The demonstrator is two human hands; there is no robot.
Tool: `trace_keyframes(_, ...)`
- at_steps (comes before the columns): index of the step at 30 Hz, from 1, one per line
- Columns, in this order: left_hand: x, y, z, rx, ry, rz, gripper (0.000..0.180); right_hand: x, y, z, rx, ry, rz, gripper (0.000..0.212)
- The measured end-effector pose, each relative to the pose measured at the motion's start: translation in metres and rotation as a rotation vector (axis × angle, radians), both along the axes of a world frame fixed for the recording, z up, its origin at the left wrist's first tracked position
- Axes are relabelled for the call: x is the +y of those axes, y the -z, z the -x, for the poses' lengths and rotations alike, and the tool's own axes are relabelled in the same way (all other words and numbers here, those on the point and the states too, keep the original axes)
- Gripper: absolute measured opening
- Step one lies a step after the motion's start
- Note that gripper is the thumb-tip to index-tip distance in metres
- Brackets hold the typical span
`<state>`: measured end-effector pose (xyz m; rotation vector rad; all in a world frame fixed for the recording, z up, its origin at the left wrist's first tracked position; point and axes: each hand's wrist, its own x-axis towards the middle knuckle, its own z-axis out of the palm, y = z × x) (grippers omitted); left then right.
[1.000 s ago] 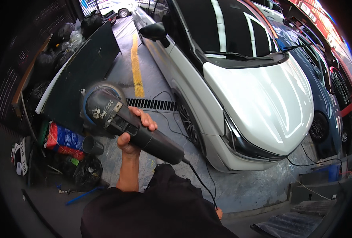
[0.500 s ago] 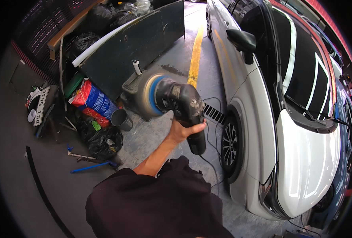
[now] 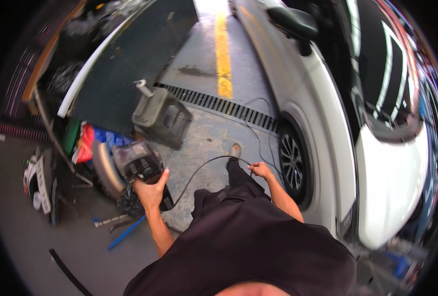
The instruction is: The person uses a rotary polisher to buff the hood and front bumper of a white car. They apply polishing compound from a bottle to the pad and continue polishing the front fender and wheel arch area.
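While left fingers (image 3: 163,176) grip polisher (image 3: 139,159), right fingers (image 3: 255,168) pinch cord (image 3: 197,170); floor gap (image 3: 210,134) between edge of stool (image 3: 163,118) and car wheel (image 3: 292,154).

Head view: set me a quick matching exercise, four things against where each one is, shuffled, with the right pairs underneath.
Things
1. Polisher
2. Power cord
3. Small white bottle
4. Yellow stripe

Places
A. On top of the grey stool
B. On the floor, beyond the slotted drain grate
C. In the grip of the left hand
D. Running to the fingers of the right hand

Right pairs: 1-C, 2-D, 3-A, 4-B
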<state>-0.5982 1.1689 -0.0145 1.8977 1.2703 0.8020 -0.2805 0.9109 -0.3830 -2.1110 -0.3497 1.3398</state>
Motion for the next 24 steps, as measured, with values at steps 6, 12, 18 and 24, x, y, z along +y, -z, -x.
trace_keyframes(6, 0.055, 0.009, -0.021, 0.06, -0.233, 0.033, 0.04, 0.173, -0.004, -0.058, 0.198, -0.03, -0.128, 0.039)
trace_keyframes(12, 0.105, 0.017, -0.044, 0.106, -0.489, 0.124, 0.049, 0.378, -0.049, -0.112, 0.311, -0.062, -0.276, 0.038)
trace_keyframes(18, 0.169, 0.032, -0.053, 0.219, -0.491, 0.382, 0.054, 0.59, -0.087, -0.098, 0.77, 0.082, -0.386, 0.065)
trace_keyframes(24, 0.259, 0.067, -0.054, 0.156, -0.437, 0.453, 0.056, 0.76, -0.056, -0.045, 1.249, 0.652, -0.182, 0.111)
